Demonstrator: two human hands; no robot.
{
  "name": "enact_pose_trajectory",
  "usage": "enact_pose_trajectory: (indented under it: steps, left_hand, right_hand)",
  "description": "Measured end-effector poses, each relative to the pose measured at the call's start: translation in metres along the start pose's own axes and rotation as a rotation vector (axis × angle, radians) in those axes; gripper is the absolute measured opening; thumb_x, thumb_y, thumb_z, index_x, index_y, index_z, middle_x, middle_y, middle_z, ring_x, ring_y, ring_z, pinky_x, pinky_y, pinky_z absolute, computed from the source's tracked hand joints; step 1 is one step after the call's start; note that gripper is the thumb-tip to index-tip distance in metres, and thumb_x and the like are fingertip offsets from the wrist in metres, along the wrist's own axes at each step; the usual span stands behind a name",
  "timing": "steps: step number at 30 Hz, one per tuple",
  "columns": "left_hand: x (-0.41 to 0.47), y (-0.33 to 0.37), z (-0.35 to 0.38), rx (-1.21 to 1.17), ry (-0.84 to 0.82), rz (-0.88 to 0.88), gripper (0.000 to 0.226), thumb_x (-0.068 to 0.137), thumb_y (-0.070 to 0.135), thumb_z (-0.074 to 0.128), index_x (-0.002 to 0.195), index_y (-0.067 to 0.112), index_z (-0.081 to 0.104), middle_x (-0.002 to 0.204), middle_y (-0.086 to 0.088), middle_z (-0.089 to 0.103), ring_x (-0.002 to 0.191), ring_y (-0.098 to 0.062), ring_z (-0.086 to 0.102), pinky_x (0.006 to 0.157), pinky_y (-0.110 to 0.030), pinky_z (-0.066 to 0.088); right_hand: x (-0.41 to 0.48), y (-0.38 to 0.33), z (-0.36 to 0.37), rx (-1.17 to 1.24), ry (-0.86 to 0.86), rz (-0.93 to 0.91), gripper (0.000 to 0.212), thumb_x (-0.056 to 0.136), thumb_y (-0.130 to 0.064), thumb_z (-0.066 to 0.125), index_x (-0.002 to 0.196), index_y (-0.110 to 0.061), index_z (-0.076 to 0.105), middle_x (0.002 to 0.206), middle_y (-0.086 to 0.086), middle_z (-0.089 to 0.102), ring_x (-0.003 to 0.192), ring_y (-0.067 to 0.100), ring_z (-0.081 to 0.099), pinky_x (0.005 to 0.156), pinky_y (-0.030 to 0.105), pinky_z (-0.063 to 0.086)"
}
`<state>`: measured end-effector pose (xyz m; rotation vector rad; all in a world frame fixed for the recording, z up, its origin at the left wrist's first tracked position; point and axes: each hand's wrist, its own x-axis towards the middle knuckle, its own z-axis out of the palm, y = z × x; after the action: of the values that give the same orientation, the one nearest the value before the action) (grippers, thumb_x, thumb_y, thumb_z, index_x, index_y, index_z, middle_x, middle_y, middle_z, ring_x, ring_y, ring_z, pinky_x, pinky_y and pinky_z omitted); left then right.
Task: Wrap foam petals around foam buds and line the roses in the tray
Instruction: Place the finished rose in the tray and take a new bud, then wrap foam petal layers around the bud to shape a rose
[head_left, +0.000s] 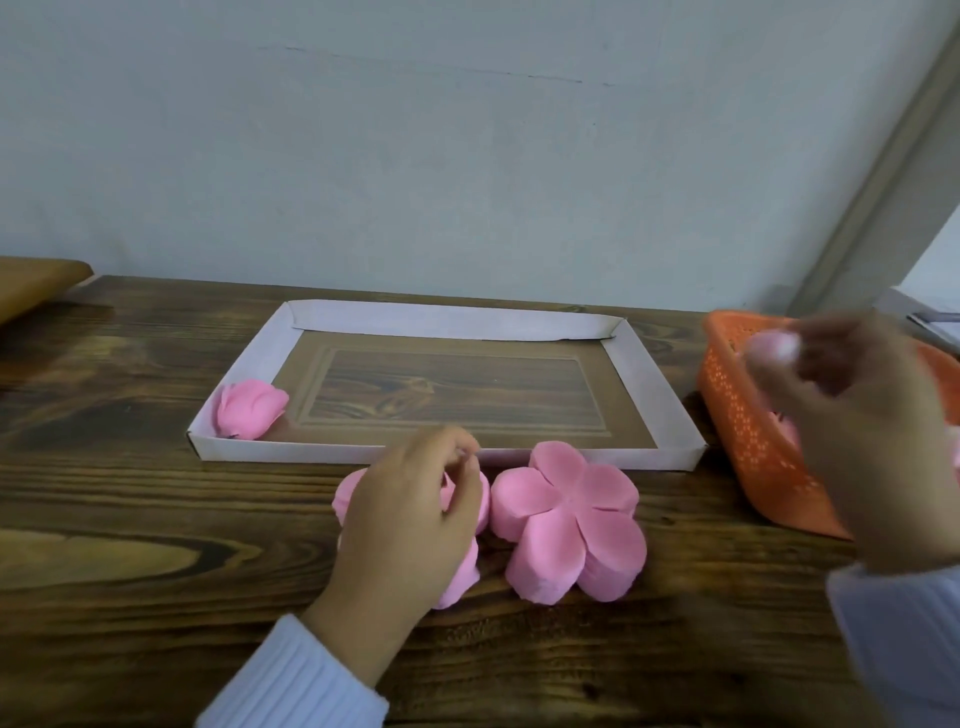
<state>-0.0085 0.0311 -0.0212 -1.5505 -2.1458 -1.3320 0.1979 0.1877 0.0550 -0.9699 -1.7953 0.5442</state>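
Note:
One finished pink foam rose lies in the near left corner of the shallow white cardboard tray. In front of the tray stand two stacks of pink five-petal foam cutouts. My left hand rests on the left stack, fingers curled and pinching at its top petal. The right stack stands untouched. My right hand, blurred, is raised over the orange basket and holds a pale pink foam bud in its fingertips.
The dark wooden table ends at a pale wall behind the tray. The orange perforated basket sits at the right edge with more pink pieces inside. A brown board lies at the far left.

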Motion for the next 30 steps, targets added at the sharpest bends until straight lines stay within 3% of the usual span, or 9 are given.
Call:
enact_pose_trajectory:
  steps: [2, 4, 10, 14, 16, 20, 24, 27, 30]
  left_hand:
    - [0.002, 0.003, -0.002, 0.118, -0.015, 0.13, 0.022, 0.084, 0.021, 0.045, 0.082, 0.014, 0.066, 0.075, 0.005, 0.064, 0.07, -0.013, 0.057, 0.066, -0.025, 0.044]
    - [0.003, 0.005, -0.003, 0.173, -0.018, 0.19, 0.025, 0.083, 0.022, 0.043, 0.081, 0.013, 0.067, 0.076, 0.002, 0.065, 0.071, -0.017, 0.059, 0.067, -0.03, 0.047]
    - [0.004, 0.02, 0.004, 0.299, -0.139, 0.229, 0.024, 0.084, 0.027, 0.045, 0.082, 0.018, 0.068, 0.078, 0.006, 0.064, 0.076, -0.021, 0.059, 0.069, -0.038, 0.046]
    - [0.015, 0.027, 0.013, 0.413, -0.352, 0.059, 0.03, 0.091, 0.041, 0.039, 0.11, 0.032, 0.06, 0.107, 0.014, 0.059, 0.106, -0.015, 0.05, 0.09, -0.034, 0.028]
    - [0.014, 0.022, 0.021, 0.407, -0.365, 0.021, 0.029, 0.093, 0.044, 0.038, 0.117, 0.036, 0.053, 0.117, 0.017, 0.054, 0.114, -0.01, 0.044, 0.09, -0.032, 0.018]
    - [0.01, 0.023, 0.023, 0.341, -0.321, 0.0, 0.023, 0.093, 0.038, 0.041, 0.108, 0.037, 0.058, 0.107, 0.017, 0.058, 0.107, -0.008, 0.049, 0.084, -0.03, 0.014]
    - [0.008, 0.025, 0.02, 0.376, -0.289, 0.044, 0.018, 0.09, 0.036, 0.049, 0.102, 0.035, 0.063, 0.101, 0.016, 0.062, 0.103, -0.01, 0.053, 0.089, -0.032, 0.019]
    - [0.008, 0.029, 0.017, 0.393, -0.275, 0.097, 0.007, 0.077, 0.027, 0.071, 0.084, 0.031, 0.071, 0.083, 0.014, 0.068, 0.087, -0.015, 0.063, 0.086, -0.038, 0.039]
    - [0.005, 0.029, 0.017, 0.395, -0.278, 0.128, 0.015, 0.064, 0.022, 0.082, 0.073, 0.029, 0.072, 0.071, 0.014, 0.068, 0.078, -0.015, 0.065, 0.081, -0.039, 0.047]
  right_hand:
    - [-0.023, -0.013, 0.019, 0.116, -0.351, -0.07, 0.018, 0.079, -0.015, 0.074, 0.09, -0.014, 0.06, 0.075, -0.009, 0.067, 0.065, 0.002, 0.062, 0.06, 0.009, 0.045]
    - [-0.046, -0.004, 0.041, 0.159, -0.577, -0.079, 0.015, 0.081, -0.011, 0.072, 0.089, -0.02, 0.064, 0.081, -0.009, 0.068, 0.071, 0.004, 0.063, 0.066, 0.017, 0.049]
    - [-0.062, 0.024, 0.062, 0.214, -0.404, -0.044, 0.027, 0.082, -0.011, 0.074, 0.097, -0.032, 0.065, 0.094, -0.02, 0.07, 0.088, 0.0, 0.066, 0.074, 0.011, 0.049]
    - [-0.063, 0.033, 0.062, 0.239, -0.367, -0.054, 0.031, 0.074, -0.011, 0.082, 0.091, -0.028, 0.062, 0.091, -0.01, 0.068, 0.086, 0.009, 0.066, 0.072, 0.022, 0.053]
    - [-0.064, 0.036, 0.062, 0.222, -0.369, -0.074, 0.031, 0.074, -0.012, 0.082, 0.092, -0.03, 0.065, 0.092, -0.013, 0.069, 0.087, 0.008, 0.066, 0.071, 0.023, 0.054]
    - [-0.064, 0.036, 0.061, 0.234, -0.321, -0.07, 0.025, 0.078, -0.022, 0.078, 0.097, -0.034, 0.067, 0.096, -0.017, 0.07, 0.091, 0.004, 0.067, 0.076, 0.023, 0.055]
    - [-0.064, 0.034, 0.059, 0.288, -0.289, -0.023, 0.043, 0.075, -0.025, 0.075, 0.111, -0.039, 0.056, 0.095, -0.008, 0.07, 0.084, 0.012, 0.069, 0.073, 0.036, 0.058]
    - [-0.064, 0.032, 0.058, 0.274, -0.272, -0.024, 0.047, 0.073, -0.028, 0.074, 0.113, -0.041, 0.054, 0.093, -0.006, 0.069, 0.081, 0.015, 0.069, 0.072, 0.043, 0.058]
    - [-0.064, 0.032, 0.058, 0.257, -0.267, -0.022, 0.047, 0.073, -0.028, 0.074, 0.115, -0.038, 0.054, 0.09, -0.007, 0.069, 0.079, 0.015, 0.068, 0.071, 0.044, 0.057]
